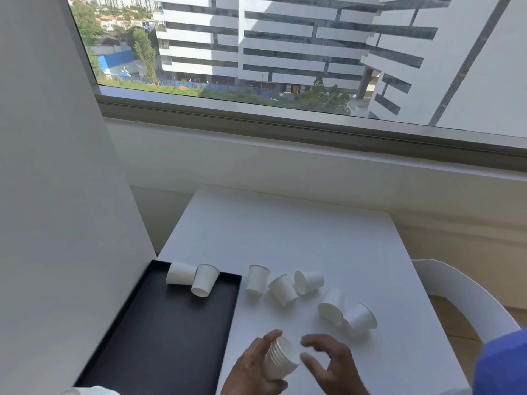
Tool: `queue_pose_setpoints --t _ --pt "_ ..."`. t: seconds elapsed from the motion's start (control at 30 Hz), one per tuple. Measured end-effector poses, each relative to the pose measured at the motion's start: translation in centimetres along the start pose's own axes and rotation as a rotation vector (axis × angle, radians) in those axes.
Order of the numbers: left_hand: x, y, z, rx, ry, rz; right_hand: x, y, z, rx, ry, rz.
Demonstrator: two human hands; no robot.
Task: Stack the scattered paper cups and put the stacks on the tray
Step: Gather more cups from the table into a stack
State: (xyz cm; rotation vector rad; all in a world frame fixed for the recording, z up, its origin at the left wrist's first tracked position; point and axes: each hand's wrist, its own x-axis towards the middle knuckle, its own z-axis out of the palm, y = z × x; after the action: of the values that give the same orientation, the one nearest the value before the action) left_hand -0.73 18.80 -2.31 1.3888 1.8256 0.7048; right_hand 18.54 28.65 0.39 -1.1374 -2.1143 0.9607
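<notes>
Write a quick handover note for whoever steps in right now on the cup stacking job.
Hands: the left hand grips a stack of cups above the table's near edge; the right hand is open beside it, holding nothing.
Things: two single cups lie at the far end of the black tray. Five loose cups lie scattered on the white table, right of the tray.
Done: one stack of several cups is built.
Left: gather the five table cups and the two tray cups into stacks, then set the stacks on the tray.
</notes>
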Motion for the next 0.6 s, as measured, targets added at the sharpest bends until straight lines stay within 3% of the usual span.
queue_pose_setpoints --t 0.07,0.13,0.23,0.4,0.6 --pt "0.1 -0.1 -0.1 0.001 0.013 -0.012 1.5 1.7 -0.9 -0.152 0.198 0.048" --pt "0.0 -0.3 -0.1 0.006 0.015 -0.020 3.4 3.6 -2.4 -0.316 0.275 0.185" --pt "-0.1 -0.5 -0.3 0.008 0.034 -0.033 4.7 6.4 -4.6 -0.518 0.099 0.434" --pt "-0.2 -0.7 -0.5 -0.011 0.056 -0.047 5.5 9.4 -6.1 -0.703 -0.179 0.546" --pt "0.1 -0.5 -0.7 -0.011 0.043 -0.034 4.8 9.5 -6.0 -0.626 -0.164 0.469"
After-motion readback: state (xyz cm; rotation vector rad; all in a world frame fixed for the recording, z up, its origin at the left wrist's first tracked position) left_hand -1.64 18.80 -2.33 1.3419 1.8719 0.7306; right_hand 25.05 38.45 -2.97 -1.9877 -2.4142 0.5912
